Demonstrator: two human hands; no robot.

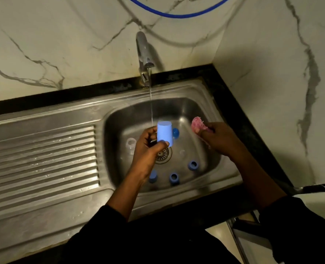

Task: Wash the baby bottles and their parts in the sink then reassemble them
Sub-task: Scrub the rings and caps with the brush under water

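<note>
— Where is the blue cap [164, 133]?
— Above the sink [119, 115], gripped by the left hand [148, 149], just beside the tap [143, 52] stream.
— And the right hand [218, 138]?
— Its fingers clutch a pink scrubber [197, 124].

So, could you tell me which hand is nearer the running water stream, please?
Left. The left hand, holding the light blue cap, sits just below the water stream; the right hand, gripping the pink scrubber, is well off to its right.
</note>
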